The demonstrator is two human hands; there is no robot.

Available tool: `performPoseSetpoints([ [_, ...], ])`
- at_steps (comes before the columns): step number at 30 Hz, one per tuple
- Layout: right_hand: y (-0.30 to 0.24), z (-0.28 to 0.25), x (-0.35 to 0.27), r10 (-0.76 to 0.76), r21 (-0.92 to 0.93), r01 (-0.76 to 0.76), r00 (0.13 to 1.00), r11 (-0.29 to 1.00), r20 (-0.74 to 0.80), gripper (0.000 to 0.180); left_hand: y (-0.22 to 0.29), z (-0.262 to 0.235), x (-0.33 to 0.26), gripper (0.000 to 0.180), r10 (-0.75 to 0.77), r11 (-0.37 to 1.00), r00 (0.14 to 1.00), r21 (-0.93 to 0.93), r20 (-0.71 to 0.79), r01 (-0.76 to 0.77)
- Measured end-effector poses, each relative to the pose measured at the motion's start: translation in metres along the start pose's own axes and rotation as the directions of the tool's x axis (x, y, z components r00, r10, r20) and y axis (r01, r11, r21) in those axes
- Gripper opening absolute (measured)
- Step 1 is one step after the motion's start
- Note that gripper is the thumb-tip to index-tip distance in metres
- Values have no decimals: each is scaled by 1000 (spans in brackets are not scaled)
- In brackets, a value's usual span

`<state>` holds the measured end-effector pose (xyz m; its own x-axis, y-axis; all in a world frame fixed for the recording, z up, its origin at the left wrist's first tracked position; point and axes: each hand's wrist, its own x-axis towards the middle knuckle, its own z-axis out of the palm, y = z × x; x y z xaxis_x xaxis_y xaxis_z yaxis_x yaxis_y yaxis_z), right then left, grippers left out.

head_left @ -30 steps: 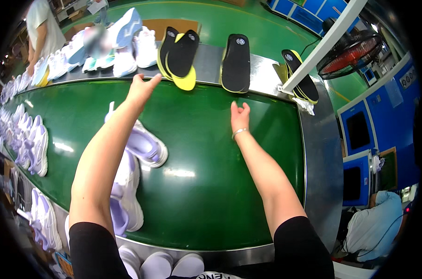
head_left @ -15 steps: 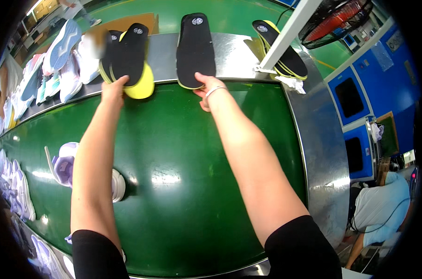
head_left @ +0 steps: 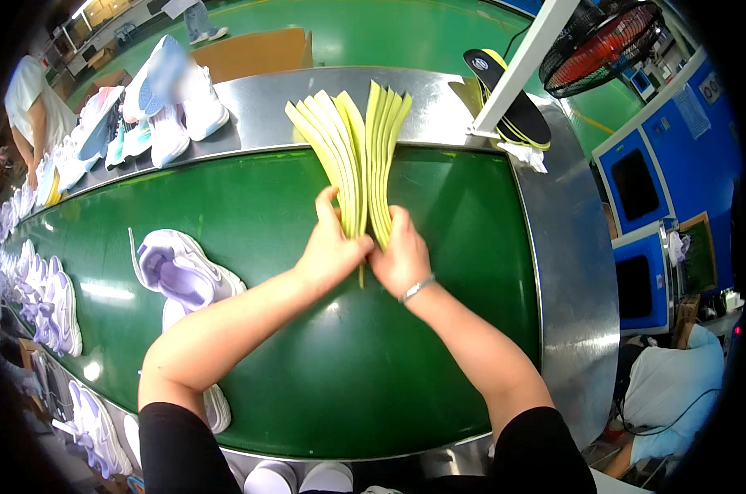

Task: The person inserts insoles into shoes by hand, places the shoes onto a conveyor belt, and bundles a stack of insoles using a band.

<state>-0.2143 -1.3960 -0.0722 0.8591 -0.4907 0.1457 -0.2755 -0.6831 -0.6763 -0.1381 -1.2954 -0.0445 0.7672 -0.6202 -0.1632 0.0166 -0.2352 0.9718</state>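
Over the green belt [head_left: 323, 387] I hold two fanned stacks of yellow insoles on edge, side by side. My left hand [head_left: 333, 247] is closed round the heel end of the left insole stack [head_left: 337, 140]. Closed on the lower end of the right insole stack [head_left: 383, 156] is my right hand [head_left: 402, 251]. Both stacks point away from me, their far ends spread apart, and my hands almost touch. A thin edge of one insole pokes down between the hands. Left of my left forearm lies a white and purple sneaker [head_left: 188, 276] with its opening showing.
More black and yellow insoles [head_left: 513, 103] lie on the metal rim at the far right, beside a white post [head_left: 525, 66] and a fan [head_left: 601, 49]. Several sneakers [head_left: 167, 132] pile up at far left, others [head_left: 56, 309] along the left. People stand left and right.
Both hands have lifted insole stacks off the far metal rim, drawn them nearer and brought them together, turned on edge. The view has shifted slightly, and more of the sneaker shows.
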Motion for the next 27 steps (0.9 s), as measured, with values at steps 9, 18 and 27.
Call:
performPoseSetpoints([
  [9,-13,-20,-78,-34,-191,106,937,976,349,81,-10,20,-8,82,-17,926,970,363,-244,108],
  [18,65,-64,-38,528,572,-266,771,776,-357,61,9,-3,-93,92,-107,764,982,645,157,-20],
  [27,33,-91,-51,-375,-76,374,927,924,1,74,9,-4,-117,90,101,521,910,758,402,-392],
])
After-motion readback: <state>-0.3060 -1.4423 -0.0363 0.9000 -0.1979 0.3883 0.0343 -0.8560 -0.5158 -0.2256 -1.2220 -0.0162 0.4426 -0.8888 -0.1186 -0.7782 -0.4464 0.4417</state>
